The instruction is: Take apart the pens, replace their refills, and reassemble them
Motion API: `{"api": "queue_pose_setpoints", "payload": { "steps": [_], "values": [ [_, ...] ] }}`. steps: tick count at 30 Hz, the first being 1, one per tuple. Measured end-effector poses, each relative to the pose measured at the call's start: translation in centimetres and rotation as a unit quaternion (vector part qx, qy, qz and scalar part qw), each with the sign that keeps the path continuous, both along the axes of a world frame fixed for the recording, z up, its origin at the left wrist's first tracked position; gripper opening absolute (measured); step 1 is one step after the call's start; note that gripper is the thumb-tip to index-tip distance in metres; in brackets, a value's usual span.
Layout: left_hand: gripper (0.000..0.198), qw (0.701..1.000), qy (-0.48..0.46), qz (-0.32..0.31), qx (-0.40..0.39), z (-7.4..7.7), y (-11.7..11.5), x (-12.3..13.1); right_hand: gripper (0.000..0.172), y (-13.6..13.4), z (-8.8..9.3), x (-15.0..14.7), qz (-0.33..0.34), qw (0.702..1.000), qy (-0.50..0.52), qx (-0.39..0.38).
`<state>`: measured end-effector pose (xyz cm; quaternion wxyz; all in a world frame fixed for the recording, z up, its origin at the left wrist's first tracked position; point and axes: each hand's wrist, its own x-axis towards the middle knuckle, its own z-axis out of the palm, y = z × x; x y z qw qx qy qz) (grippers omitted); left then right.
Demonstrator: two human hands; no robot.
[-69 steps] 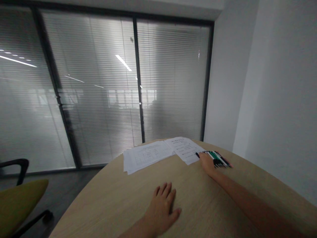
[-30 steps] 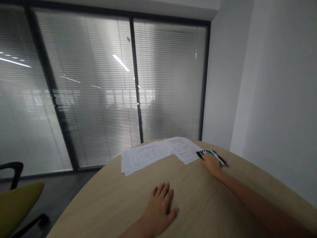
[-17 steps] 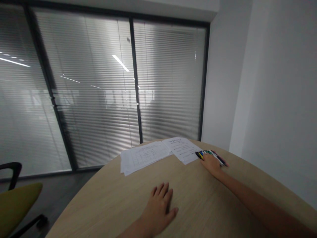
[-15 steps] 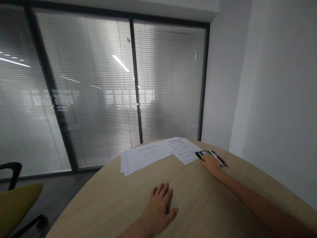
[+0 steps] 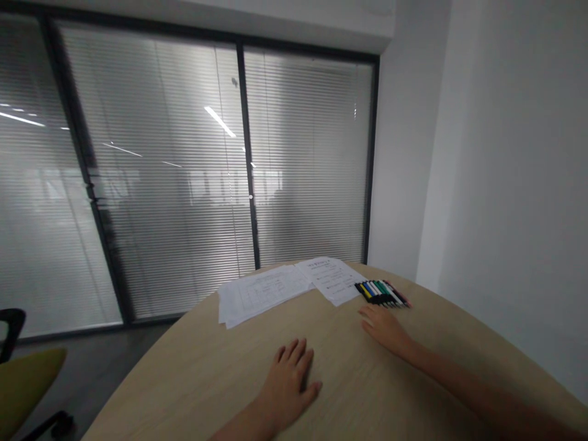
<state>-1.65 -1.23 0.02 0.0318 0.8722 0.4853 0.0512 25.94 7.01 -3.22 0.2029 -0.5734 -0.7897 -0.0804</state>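
Note:
My left hand (image 5: 288, 387) lies flat on the wooden table (image 5: 340, 386), palm down, fingers spread and holding nothing. Farther out and to the right, my right hand (image 5: 384, 329) is stretched over the tabletop with its fingers extended and nothing visible in them. Just beyond its fingers, a row of pens (image 5: 382, 294) in black, yellow, blue, green, white and red lies side by side. The hand appears apart from them. To the left of the pens rests a printed sheet (image 5: 337, 283).
More printed papers (image 5: 264, 294) overlap near the table's far left edge. A chair with a yellow-green seat (image 5: 32, 383) stands at the left. Behind the table is a glass partition with blinds (image 5: 307, 165); a white wall (image 5: 505, 184) rises on the right.
My right hand has drawn back from the pens towards me, uncovering the whole row. My left hand stays flat on the table. The view has shifted slightly.

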Motion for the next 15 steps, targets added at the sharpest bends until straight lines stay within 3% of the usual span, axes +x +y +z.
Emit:
{"api": "queue_pose_setpoints", "payload": {
  "steps": [9, 15],
  "values": [
    [0.057, 1.0, 0.004, -0.002, 0.009, -0.4, 0.3, -0.1, 0.055, -3.3, -0.2, -0.5, 0.071, 0.991, 0.007, -0.116],
    [0.057, 1.0, 0.01, -0.005, 0.024, -0.6, 0.5, -0.2, 0.056, -4.1, -0.7, -0.8, 0.067, 0.988, -0.005, -0.142]
  ]
}}
